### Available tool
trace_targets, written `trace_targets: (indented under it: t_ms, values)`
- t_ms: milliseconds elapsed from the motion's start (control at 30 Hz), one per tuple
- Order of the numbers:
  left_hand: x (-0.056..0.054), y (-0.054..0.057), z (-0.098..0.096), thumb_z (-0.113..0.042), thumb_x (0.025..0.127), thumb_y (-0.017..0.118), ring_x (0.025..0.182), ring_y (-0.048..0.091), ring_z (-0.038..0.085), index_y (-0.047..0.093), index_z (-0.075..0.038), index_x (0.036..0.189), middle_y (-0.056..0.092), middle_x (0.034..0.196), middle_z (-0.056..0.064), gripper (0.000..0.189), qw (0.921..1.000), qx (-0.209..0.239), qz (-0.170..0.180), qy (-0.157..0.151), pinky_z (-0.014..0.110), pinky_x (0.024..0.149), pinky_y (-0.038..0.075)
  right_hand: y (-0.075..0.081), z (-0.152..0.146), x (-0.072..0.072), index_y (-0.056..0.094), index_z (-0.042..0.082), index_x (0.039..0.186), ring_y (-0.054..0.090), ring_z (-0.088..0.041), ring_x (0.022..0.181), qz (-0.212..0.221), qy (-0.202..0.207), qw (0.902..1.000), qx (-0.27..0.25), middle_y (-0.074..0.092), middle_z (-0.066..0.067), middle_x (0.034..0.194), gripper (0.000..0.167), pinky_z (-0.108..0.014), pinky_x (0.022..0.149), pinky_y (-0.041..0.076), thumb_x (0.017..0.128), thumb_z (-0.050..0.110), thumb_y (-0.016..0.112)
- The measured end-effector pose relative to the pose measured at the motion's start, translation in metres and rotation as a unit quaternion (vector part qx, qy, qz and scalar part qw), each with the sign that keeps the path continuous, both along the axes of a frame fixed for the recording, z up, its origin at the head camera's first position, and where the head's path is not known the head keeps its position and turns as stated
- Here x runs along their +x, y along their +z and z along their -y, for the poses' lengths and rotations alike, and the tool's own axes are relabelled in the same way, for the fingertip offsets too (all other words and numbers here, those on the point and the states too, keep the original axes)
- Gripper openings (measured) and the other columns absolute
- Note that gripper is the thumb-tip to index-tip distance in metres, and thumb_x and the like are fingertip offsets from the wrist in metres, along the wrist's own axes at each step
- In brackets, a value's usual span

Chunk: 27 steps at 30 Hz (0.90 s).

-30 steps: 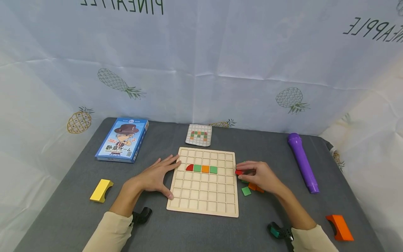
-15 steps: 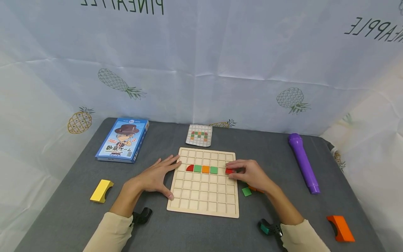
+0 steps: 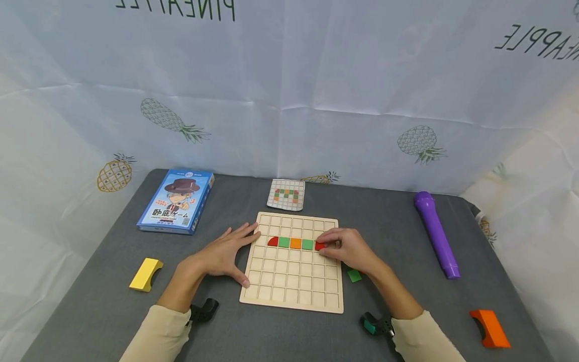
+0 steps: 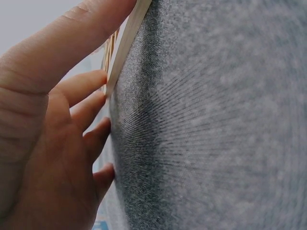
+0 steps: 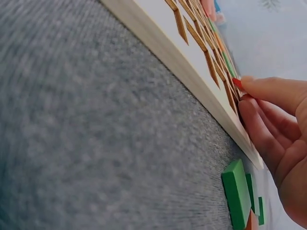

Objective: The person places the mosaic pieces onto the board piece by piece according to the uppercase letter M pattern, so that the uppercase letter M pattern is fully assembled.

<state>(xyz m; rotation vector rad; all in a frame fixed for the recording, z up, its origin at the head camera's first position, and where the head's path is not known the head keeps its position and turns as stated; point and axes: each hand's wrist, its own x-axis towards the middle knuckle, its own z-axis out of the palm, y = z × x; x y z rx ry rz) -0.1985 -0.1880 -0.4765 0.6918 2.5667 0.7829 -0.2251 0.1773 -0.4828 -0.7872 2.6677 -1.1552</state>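
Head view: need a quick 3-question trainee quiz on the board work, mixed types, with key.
1. Open: what do the fingers of the right hand pinch?
2. True or false: the left hand touches the left edge of the wooden grid board.
3. Multiple choice: in the row on the board, which colour of tile sits between the two green tiles?
a) yellow
b) orange
c) blue

Key:
1. A red tile.
2. True.
3. b, the orange tile.

The left hand is splayed; the right hand pinches.
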Motion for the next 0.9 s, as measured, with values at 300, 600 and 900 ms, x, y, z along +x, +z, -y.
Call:
trace_targets:
  t_ms: [300, 600, 900]
  values:
    - [0.0002, 0.0012, -0.0005, -0.05, 0.062, 0.096, 0.161, 0.009, 0.04, 0.032, -0.011, 0.161, 0.015, 0.174, 0.011, 0.124, 1.0, -0.001, 0.001, 0.0, 0.069, 0.127, 0.004, -0.0006, 0.0041, -0.0003, 0.081, 0.014, 0.106, 0.072, -0.024, 0.109, -0.013, -0.012, 0.9996, 0.022, 0.078, -0.002, 0.111, 0.02, -0.036, 0.092, 0.06, 0.086, 0.017, 0.082]
    - [0.0005, 0.0015, 0.0006, -0.05, 0.061, 0.096, 0.161, 0.01, 0.04, 0.032, -0.011, 0.161, 0.014, 0.174, 0.012, 0.125, 1.0, 0.001, -0.003, -0.001, 0.069, 0.127, 0.004, -0.0012, 0.0071, -0.0006, 0.082, 0.013, 0.102, 0.071, -0.024, 0.105, -0.022, -0.005, 0.9996, 0.018, 0.078, -0.002, 0.108, 0.016, -0.035, 0.088, 0.06, 0.086, 0.011, 0.082]
    - [0.0011, 0.0014, 0.0001, -0.05, 0.061, 0.096, 0.161, 0.01, 0.039, 0.032, -0.011, 0.161, 0.014, 0.174, 0.011, 0.125, 1.0, -0.002, -0.002, 0.001, 0.068, 0.127, 0.004, -0.002, 0.0073, -0.002, 0.083, 0.015, 0.1, 0.07, -0.021, 0.104, 0.002, -0.015, 0.9998, 0.016, 0.077, 0.0, 0.106, 0.015, -0.028, 0.087, 0.059, 0.084, 0.013, 0.083]
